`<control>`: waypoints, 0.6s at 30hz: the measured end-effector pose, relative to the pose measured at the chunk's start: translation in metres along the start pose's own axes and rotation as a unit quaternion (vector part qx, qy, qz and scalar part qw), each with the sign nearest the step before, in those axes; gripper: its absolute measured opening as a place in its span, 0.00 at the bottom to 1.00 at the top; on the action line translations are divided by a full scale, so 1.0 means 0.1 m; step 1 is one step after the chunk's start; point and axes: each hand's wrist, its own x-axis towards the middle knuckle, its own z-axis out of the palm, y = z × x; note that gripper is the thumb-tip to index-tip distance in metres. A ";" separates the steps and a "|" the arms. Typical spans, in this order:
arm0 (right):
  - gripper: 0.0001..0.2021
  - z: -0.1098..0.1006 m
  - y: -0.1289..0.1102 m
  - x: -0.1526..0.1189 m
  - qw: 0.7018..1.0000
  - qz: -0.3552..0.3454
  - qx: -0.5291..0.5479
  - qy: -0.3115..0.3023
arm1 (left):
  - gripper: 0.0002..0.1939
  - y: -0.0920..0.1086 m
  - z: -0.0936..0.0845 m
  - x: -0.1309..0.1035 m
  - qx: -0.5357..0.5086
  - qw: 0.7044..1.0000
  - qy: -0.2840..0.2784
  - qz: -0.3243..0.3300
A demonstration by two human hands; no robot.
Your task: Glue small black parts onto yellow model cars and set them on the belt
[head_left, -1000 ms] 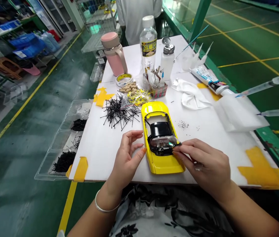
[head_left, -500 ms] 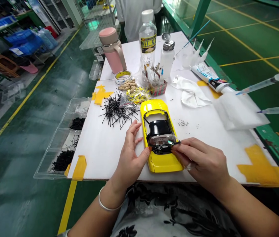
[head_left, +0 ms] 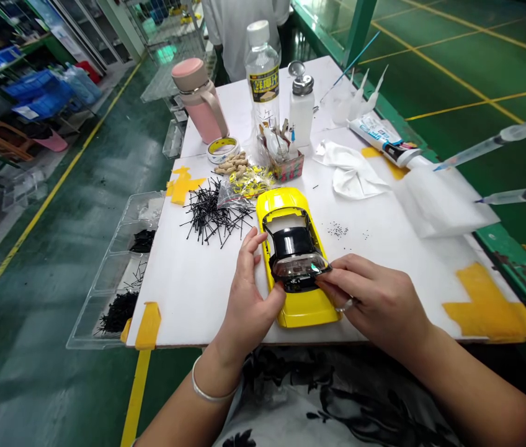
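Note:
A yellow toy car body (head_left: 312, 309) with a black roof lies on the white table board (head_left: 188, 279) in front of me. Over its near window opening sits a clear window piece (head_left: 296, 266). My right hand (head_left: 374, 292) pinches that piece at its right edge with thumb and fingers. Along the left side of the car rests my left hand (head_left: 251, 295), thumb on the body near the window and the other fingers spread apart. Black thin pins (head_left: 214, 211) lie in a heap left of the car.
Behind the car stand a small box of tools (head_left: 287, 164), a clear bottle (head_left: 263, 81), a pink flask (head_left: 201, 102) and a metal-capped bottle (head_left: 302, 112). Crumpled tissue (head_left: 353, 174), a glue tube (head_left: 384, 139) and syringes (head_left: 500, 139) are at the right. A person stands beyond.
The view has shifted slightly, so the table's objects appear a little further left. Both hands keep nearly the same places at the car.

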 end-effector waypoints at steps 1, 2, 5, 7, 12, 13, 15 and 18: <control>0.09 0.00 0.01 0.00 1.000 0.004 0.007 -0.001 | 0.38 0.00 0.01 0.01 0.002 1.000 -0.002 0.002; 0.09 0.00 0.01 -0.01 1.000 0.008 0.015 0.000 | 0.38 0.01 0.01 0.01 0.003 1.000 -0.005 0.006; 0.06 -0.03 0.05 -0.03 0.999 0.017 0.026 0.018 | 0.38 0.01 0.02 0.02 0.001 1.000 -0.003 0.013; 0.06 -0.06 0.08 -0.05 0.999 0.024 0.018 0.033 | 0.37 0.00 0.02 0.03 -0.004 1.000 0.001 0.009; 0.08 -0.09 0.10 -0.11 0.999 0.016 0.012 0.035 | 0.36 0.00 0.02 0.03 -0.021 1.000 -0.001 0.008; 0.09 -0.08 0.10 -0.13 0.999 0.007 0.017 0.030 | 0.36 0.00 0.02 0.03 -0.022 1.000 -0.001 0.007; 0.11 -0.07 0.10 -0.15 1.000 -0.007 0.027 0.010 | 0.36 0.00 0.02 0.03 -0.022 1.000 -0.001 0.006; 0.13 -0.07 0.13 -0.18 0.999 -0.027 0.009 -0.022 | 0.36 0.00 0.01 0.03 -0.018 1.000 -0.003 0.010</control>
